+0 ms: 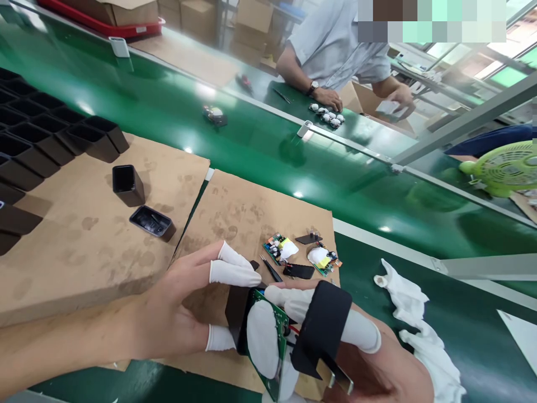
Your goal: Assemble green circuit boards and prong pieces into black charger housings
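White finger cots cover the fingertips of both hands. My left hand [174, 299] is closed around a black plastic case [235, 313], thumb below and fingers above. A green circuit board [274, 386] with a white patch of compound sits at the case's open end, partly inside. My right hand [390, 358] grips the board, with fingers on its top edge and a white-covered finger beneath. A black end cover [325, 322] with two bent metal prongs hangs beside the board in the right hand, and a red wire shows between them.
Past my hands, two circuit boards [280, 248], small black covers [298, 271] and black tweezers [272, 268] lie on cardboard [235, 207]. Black cases [50, 129] stand at left. White gloves [436, 352] lie right. Across the green belt [260, 151], a co-worker's hand [329, 98] rests by small parts.
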Demonstrator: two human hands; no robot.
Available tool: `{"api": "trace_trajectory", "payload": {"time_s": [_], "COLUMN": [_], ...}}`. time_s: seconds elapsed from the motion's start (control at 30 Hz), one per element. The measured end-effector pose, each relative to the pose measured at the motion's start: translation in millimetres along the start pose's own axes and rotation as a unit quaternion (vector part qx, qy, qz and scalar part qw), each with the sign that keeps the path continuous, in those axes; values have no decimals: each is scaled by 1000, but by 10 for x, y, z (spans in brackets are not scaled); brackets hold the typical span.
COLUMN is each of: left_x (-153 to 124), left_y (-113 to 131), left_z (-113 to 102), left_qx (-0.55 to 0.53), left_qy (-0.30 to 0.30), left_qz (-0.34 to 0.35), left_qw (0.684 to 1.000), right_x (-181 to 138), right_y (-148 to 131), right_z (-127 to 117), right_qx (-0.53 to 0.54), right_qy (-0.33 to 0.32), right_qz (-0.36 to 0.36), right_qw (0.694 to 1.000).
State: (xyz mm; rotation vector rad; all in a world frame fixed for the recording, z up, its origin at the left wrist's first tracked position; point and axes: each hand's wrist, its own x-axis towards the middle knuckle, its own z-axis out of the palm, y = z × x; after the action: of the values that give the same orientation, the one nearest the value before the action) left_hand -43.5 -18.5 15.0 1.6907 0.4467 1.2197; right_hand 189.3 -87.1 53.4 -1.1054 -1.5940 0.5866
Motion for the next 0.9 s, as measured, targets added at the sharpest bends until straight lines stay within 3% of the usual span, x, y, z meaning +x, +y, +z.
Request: {"api": "trace_trajectory", "payload": {"time_s": [0.6,0.77,0.9], "left_x": [24,17,15], "left_y": [46,18,9], "left_z": [-31,-29,-30], "left_qx": [-3,-3,2], "left_qy": [-12,-11,-13], "left_qz": [-11,-11,-8], "left_qw": [1000,1000,1000], "right_x": [38,-77,-113], "right_y": [-111,-104,-53], "right_z": [56,86,-44], "right_qx": [10,-4,9], "right_qy": [-3,71,21], "right_qz": [6,32,56], "right_qw": [1000,997,998]}}
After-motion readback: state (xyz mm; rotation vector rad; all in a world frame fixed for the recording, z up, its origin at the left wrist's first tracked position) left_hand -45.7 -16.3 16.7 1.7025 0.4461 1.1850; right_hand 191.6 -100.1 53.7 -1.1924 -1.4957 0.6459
